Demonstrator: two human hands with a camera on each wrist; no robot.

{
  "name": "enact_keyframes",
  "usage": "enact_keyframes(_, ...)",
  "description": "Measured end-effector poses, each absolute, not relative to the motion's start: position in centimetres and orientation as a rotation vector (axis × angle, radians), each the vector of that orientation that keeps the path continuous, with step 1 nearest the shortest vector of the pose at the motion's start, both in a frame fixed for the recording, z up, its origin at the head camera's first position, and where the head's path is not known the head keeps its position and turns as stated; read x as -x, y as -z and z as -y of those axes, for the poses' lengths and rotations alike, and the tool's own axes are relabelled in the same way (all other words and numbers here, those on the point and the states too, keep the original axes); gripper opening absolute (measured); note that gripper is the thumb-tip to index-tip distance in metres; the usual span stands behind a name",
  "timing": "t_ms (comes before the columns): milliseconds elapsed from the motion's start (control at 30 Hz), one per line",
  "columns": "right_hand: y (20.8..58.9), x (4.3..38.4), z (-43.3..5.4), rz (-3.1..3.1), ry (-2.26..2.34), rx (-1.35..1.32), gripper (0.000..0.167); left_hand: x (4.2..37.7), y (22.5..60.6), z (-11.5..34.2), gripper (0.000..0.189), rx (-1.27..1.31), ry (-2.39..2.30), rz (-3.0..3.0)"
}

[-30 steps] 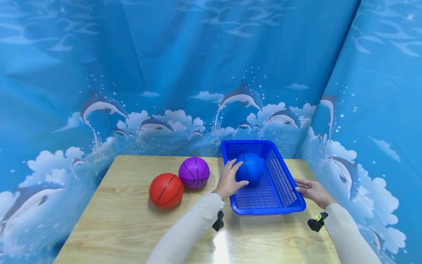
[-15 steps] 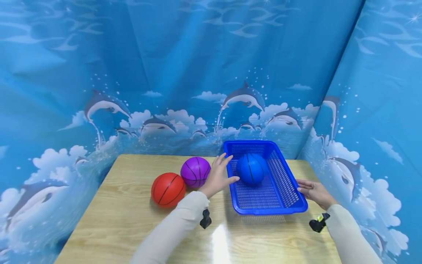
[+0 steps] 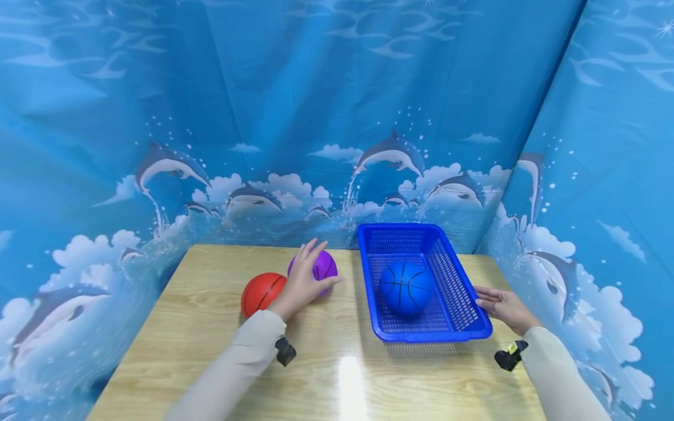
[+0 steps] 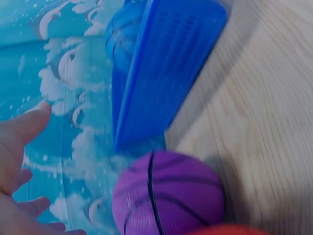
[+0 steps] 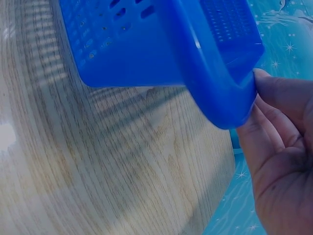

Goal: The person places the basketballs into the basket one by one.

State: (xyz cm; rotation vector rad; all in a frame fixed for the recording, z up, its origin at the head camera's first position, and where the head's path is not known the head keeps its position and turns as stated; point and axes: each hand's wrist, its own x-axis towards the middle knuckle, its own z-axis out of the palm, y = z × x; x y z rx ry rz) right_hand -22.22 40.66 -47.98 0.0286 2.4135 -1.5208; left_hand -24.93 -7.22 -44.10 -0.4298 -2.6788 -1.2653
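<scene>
My left hand (image 3: 302,283), fingers spread and holding nothing, hovers above the purple ball (image 3: 325,266), a small basketball partly hidden behind it. In the left wrist view that purple ball (image 4: 168,196) is apart from the left hand (image 4: 17,171). A red basketball (image 3: 259,293) sits just left of the hand, partly covered by it. Inside the blue perforated plastic basket (image 3: 432,337) lies a blue basketball (image 3: 405,287). At the basket's right side my right hand (image 3: 505,309) holds the rim; the right wrist view has the rim (image 5: 215,98) between thumb and fingers.
Everything stands on a light wooden table (image 3: 316,374). A blue curtain (image 3: 295,117) with dolphins hangs behind the table and along its right side. Each wrist carries a small black device (image 3: 285,351).
My left hand has left the blue ball and moved left, over the purple ball. The blue ball has rolled toward the basket's near end. My right hand stays at the rim.
</scene>
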Motion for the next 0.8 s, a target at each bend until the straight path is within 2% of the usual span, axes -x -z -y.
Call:
enact_keyframes(467, 48.4, 22.4, -41.0, -2.407, 1.532, -0.051, 0.057, 22.8, 46.5, 16.3, 0.089, 0.239, 1.206, 2.763)
enact_keyframes(800, 48.1, 22.3, -40.6, -2.415, 1.522, -0.076, 0.055, 21.5, 49.0, 19.0, 0.099, 0.077, 1.320, 2.882)
